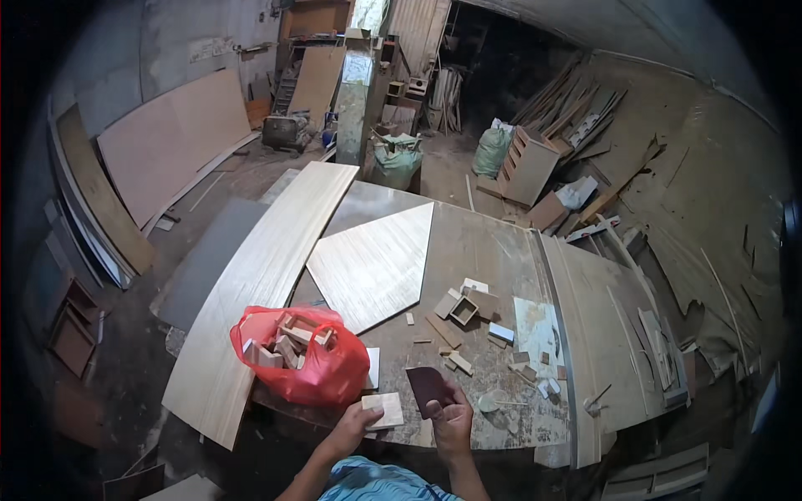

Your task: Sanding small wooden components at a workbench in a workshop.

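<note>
At the near edge of the workbench, my left hand grips a small pale wooden block, thumb on its top face. Just to the right, my right hand pinches a dark reddish-brown sheet that looks like sandpaper, held upright and apart from the block. A red plastic bag full of wood offcuts stands open beyond my left hand. Behind the block, a white piece shows beside the bag. Ahead of my right hand lie a small open wooden box and several loose wood pieces.
A long pale board crosses the bench's left side and overhangs its near edge. Another pale panel lies beside it. On the right are a small round container and a long metal strip. Scrap wood leans at the far right.
</note>
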Available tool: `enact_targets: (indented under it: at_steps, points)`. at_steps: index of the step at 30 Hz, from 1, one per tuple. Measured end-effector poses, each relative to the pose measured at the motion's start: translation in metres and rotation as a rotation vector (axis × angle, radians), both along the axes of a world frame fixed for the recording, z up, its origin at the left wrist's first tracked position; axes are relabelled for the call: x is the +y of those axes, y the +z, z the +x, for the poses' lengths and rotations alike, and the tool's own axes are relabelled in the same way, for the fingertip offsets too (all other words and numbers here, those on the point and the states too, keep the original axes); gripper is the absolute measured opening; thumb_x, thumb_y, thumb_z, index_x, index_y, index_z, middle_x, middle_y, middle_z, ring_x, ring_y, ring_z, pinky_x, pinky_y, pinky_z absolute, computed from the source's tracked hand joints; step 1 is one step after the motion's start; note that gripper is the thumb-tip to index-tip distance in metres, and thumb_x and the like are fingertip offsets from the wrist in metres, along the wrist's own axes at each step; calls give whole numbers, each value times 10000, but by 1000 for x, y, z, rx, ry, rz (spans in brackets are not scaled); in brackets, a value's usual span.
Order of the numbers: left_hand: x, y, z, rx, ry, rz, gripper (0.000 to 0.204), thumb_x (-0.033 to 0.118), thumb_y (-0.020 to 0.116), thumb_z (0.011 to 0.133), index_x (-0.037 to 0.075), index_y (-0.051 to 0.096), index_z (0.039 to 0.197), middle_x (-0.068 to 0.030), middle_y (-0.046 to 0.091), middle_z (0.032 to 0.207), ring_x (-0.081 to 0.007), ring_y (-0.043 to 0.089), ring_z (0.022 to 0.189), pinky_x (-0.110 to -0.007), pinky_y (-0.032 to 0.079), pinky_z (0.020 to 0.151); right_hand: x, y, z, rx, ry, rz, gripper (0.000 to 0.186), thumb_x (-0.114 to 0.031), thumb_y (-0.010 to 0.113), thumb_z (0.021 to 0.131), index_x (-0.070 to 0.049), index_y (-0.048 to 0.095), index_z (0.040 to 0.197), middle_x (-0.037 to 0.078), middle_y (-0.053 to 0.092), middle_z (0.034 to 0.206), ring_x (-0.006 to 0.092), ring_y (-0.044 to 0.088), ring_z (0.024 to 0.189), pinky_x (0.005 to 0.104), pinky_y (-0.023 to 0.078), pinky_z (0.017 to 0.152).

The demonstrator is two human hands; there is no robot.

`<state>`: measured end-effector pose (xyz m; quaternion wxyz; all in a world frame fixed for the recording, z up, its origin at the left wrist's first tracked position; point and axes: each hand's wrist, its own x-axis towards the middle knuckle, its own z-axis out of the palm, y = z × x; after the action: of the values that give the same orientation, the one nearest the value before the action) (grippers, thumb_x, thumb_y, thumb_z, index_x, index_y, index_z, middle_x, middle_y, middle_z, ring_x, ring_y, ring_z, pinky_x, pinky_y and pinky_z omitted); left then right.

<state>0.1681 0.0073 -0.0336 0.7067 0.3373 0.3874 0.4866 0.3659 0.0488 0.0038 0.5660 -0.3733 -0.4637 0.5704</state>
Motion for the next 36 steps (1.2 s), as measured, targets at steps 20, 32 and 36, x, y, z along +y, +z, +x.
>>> enact_targets:
  at_steps: [20,32,36]
  points:
    - [-25,37,-5,-568,64,-154,500,409,471,982,22,524,1294,-33,539,786,-134,466,688,-287,374,624,7,13,-24,-193,4,124,153,-37,759,863,-13,617,915,26,594,890,105,562,828,257,463,749]
    - [-27,42,-8,-584,68,-81,468,444,428,1002,31,552,1183,-13,479,724,-134,425,637,-280,337,593,-1,34,-33,0,49,186,171,-86,764,860,-18,629,940,38,636,925,110,587,873,285,483,813]
    - [-25,27,-10,-681,-6,-30,477,457,426,1000,38,556,1188,-16,492,738,-138,429,634,-283,340,593,5,19,-34,-125,216,201,196,-78,785,839,-15,633,944,36,627,926,107,577,884,279,472,788]
